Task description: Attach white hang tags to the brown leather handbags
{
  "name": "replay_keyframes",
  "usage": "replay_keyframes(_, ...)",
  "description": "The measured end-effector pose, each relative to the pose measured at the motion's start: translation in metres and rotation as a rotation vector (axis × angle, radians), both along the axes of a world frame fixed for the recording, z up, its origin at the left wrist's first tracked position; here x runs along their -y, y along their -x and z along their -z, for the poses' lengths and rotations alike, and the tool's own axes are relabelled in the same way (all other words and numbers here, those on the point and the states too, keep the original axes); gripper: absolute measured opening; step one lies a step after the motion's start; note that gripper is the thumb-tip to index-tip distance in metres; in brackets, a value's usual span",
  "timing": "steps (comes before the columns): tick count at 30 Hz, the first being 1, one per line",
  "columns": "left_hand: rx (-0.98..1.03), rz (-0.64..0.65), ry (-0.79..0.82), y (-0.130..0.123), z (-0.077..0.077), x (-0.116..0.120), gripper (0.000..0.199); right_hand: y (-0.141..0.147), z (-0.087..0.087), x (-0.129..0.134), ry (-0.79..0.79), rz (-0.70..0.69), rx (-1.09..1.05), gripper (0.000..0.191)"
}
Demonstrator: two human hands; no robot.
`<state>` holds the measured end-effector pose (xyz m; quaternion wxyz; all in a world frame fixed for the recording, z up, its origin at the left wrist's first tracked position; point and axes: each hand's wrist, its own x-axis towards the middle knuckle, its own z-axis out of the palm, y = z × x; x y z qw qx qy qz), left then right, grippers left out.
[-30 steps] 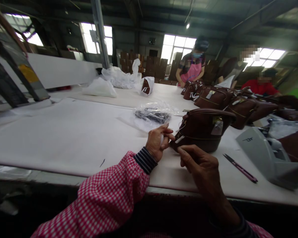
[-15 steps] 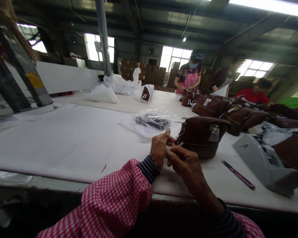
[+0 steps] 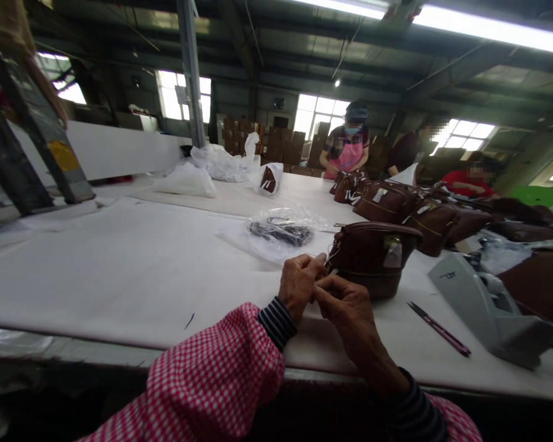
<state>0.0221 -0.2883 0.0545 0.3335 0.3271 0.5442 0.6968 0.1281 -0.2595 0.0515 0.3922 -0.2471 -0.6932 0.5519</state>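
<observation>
A dark brown handbag stands upright on the white-covered table, a tag on its front and a thin white string at its left end. Beside that end, my left hand is closed, thumb and fingers pinched near the string. Touching it from the right, my right hand is also closed, its thumb and forefinger pressed together. Whatever the fingertips grip is too small and hidden to name. Behind my hands lies a clear plastic bag of black cords. Pink-handled snips lie to the right.
A grey tape dispenser sits at the right. More brown bags stand in a row behind the handbag. White wrapping is heaped at the back. A person in a pink apron and two others are across the table.
The left thumb, raised before, has come down toward the string at the bag's end. Both hands remain together beside the bag. The whole view has shifted slightly.
</observation>
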Motion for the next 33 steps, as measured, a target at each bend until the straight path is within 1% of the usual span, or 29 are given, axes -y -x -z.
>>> replay_keyframes(4,0.117,0.004,-0.007,0.000,0.003,-0.003,0.035,-0.003,0.002,0.002,0.045,-0.045,-0.022,0.026)
replay_keyframes(8,0.225,0.047,-0.015,0.001,0.004,-0.003,0.034,-0.009,0.004,0.003,0.142,-0.088,-0.058,0.031)
replay_keyframes(10,0.232,0.050,-0.020,0.001,0.004,-0.004,0.034,-0.011,0.004,0.003,0.201,-0.103,-0.089,0.032)
replay_keyframes(13,0.200,0.017,-0.019,0.001,0.004,-0.006,0.036,-0.013,0.004,0.001,0.287,-0.096,-0.153,0.032)
replay_keyframes(15,0.190,0.011,-0.023,0.000,0.003,-0.006,0.041,-0.015,0.004,-0.001,0.332,-0.067,-0.195,0.033)
replay_keyframes(17,0.196,0.041,-0.027,-0.001,0.001,-0.005,0.048,-0.017,0.004,-0.003,0.364,-0.043,-0.216,0.034)
replay_keyframes(20,0.207,0.160,-0.003,-0.004,-0.004,0.000,0.055,-0.020,0.003,-0.006,0.385,-0.023,-0.231,0.034)
replay_keyframes(22,0.177,0.223,0.017,-0.005,-0.007,0.003,0.060,-0.021,0.003,-0.007,0.389,-0.011,-0.238,0.035)
replay_keyframes(25,0.135,0.250,0.014,-0.004,-0.008,0.004,0.061,-0.021,0.002,-0.007,0.395,0.003,-0.234,0.035)
replay_keyframes(29,0.136,0.258,0.022,-0.003,-0.006,0.004,0.050,-0.022,0.003,-0.005,0.388,-0.002,-0.219,0.032)
replay_keyframes(31,0.114,0.232,0.017,-0.004,-0.006,0.005,0.048,-0.025,0.003,-0.004,0.363,-0.009,-0.211,0.029)
replay_keyframes(33,0.104,0.247,-0.002,-0.005,-0.006,0.005,0.047,-0.029,0.003,-0.003,0.332,-0.027,-0.186,0.025)
